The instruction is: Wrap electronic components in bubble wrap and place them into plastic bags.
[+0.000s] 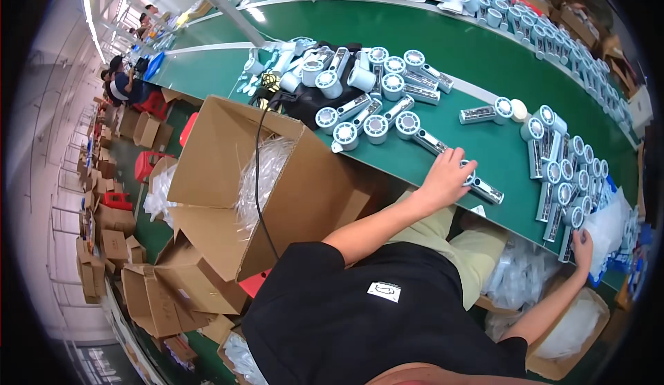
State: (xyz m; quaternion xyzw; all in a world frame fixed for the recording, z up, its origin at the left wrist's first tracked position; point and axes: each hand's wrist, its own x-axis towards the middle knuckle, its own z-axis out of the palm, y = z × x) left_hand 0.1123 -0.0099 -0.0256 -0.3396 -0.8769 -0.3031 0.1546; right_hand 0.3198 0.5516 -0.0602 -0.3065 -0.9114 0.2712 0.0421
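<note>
Near the front edge of the green bench, my left hand (448, 179) has its fingers closed over the round head of a light blue handheld device (488, 192). That device's handle points to the right and shows a dark inner strip. At the bench's right end my right hand (583, 251) reaches the lowest device (573, 217) of a grouped batch; its fingers are bent at the handle, and part of the grip is hidden. Just beyond my left hand lies another such device (408, 125), round head up.
Several more devices (377, 129) cover the bench's left part, by a black cable. A large open carton (238, 129) with clear plastic stands at left. Finished-looking devices line the far belt edge (546, 39). Plastic bags (522, 274) fill a carton below right. Co-workers sit far left.
</note>
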